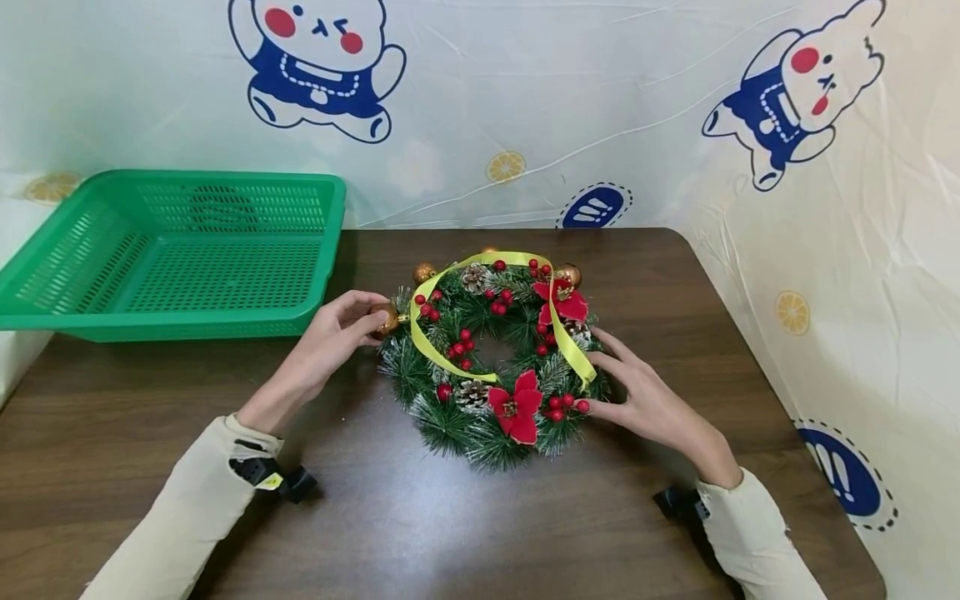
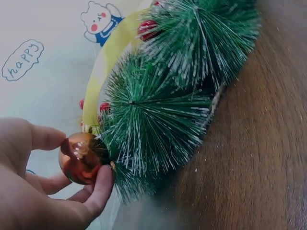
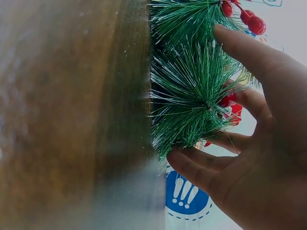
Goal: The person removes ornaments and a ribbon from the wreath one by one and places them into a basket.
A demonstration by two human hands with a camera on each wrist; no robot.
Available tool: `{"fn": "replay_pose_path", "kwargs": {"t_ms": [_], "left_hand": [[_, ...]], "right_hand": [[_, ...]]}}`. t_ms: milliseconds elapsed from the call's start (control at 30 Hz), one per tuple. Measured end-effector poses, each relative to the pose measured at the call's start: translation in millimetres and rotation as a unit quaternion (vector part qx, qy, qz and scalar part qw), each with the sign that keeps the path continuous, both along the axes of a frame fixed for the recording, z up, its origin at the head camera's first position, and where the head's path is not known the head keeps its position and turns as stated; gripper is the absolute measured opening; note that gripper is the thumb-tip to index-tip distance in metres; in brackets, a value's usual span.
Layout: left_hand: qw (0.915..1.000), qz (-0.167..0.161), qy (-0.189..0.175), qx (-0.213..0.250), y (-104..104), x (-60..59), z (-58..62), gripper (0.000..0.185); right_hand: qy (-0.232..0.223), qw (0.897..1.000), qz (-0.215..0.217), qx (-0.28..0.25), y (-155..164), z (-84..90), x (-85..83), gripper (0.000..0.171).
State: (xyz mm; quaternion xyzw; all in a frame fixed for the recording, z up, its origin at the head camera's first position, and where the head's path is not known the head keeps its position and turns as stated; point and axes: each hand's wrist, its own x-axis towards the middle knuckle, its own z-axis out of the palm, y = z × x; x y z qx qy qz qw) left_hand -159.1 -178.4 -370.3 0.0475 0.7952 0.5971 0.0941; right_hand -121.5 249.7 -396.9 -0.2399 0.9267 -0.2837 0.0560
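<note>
Cartoon-print cloth (image 1: 480, 92) all across the back and down the right side, pale, with white bears (image 1: 315, 83) in blue and a few orange slices (image 1: 506, 167). In front of that, a dark wood-look surface (image 1: 420, 517), kinda shiny toward the near side. Green mesh basket (image 1: 187, 322) over on the left, toward the back. Then a frosty green wreath (image 1: 450, 425), lying on the surface near the middle, just right of the basket. Yellow ribbon (image 1: 421, 333) laid over it in an open loop, curving round the back with both ends toward the front. Left hand (image 1: 341, 329) grasping, thumb and fingertips pinched around a shiny copper bauble (image 1: 386, 320) at the wreath's left edge. Right hand (image 1: 641, 392) not clenched, fingers loosely spread and touching the right edge. Two red flowers (image 1: 516, 408), one front, one back right. More baubles (image 1: 567, 275) along the back, a few snowy-tipped pinecones (image 1: 474, 393), and tiniest of all, red berries (image 1: 459, 348) dotted around.
</note>
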Motion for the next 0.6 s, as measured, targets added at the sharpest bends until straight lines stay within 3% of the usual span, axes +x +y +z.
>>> {"fn": "replay_pose_path", "kwargs": {"t_ms": [200,433,600], "left_hand": [[0.996,-0.029,0.065,-0.055,5,0.9,2.7,0.035],[0.9748,-0.025,0.149,-0.165,12,6.1,4.2,0.02],[0.9683,-0.027,0.18,-0.171,15,8.7,2.2,0.024]], "right_hand": [[-0.002,1.0,-0.005,0.001,0,-0.6,-0.7,0.068],[0.003,1.0,-0.001,0.0,0,-1.8,-0.1,0.067],[0.003,1.0,-0.001,-0.003,0,-1.6,0.2,0.067]]}}
